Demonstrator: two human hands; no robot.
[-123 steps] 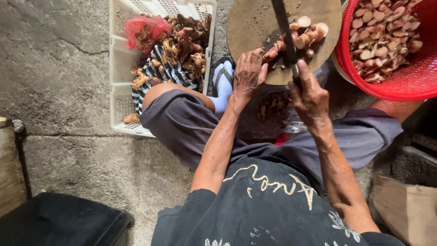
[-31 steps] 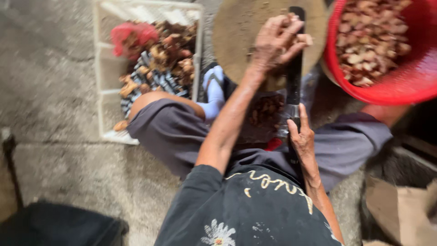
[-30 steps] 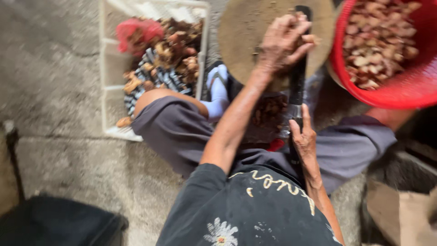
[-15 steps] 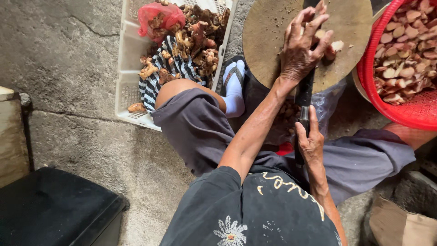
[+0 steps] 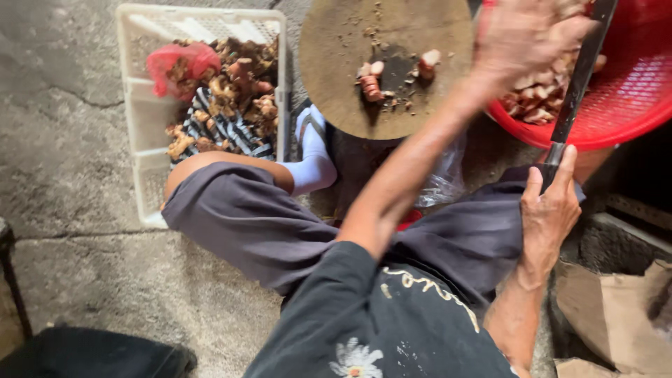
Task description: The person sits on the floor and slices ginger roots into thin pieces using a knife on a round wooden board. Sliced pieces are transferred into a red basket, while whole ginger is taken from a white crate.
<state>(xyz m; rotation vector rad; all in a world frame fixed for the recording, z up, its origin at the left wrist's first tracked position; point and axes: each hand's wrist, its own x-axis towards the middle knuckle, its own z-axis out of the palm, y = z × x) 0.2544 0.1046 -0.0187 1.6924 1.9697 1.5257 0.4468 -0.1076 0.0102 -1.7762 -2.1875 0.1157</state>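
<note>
My left hand [image 5: 525, 38] is blurred in motion over the rim of a red plastic basket [image 5: 630, 105] that holds several pale root slices [image 5: 539, 98]. I cannot tell whether it holds anything. My right hand [image 5: 553, 210] grips the handle of a long dark knife [image 5: 577, 84], whose blade points up across the basket. A round wooden chopping board [image 5: 336, 84] lies in front of me with a few cut root pieces [image 5: 371, 80] near its middle.
A white plastic crate [image 5: 140, 140] at the left holds brown roots [image 5: 238, 91], a red mesh bag [image 5: 175, 59] and a striped cloth [image 5: 224, 133]. My bent knees sit below the board. Cardboard [image 5: 616, 315] lies at the lower right and a black object [image 5: 91, 353] at the lower left, on concrete floor.
My left hand has swung from the chopping board rightward to over the red basket. Fewer pieces lie on the board. My right hand with the knife has shifted right.
</note>
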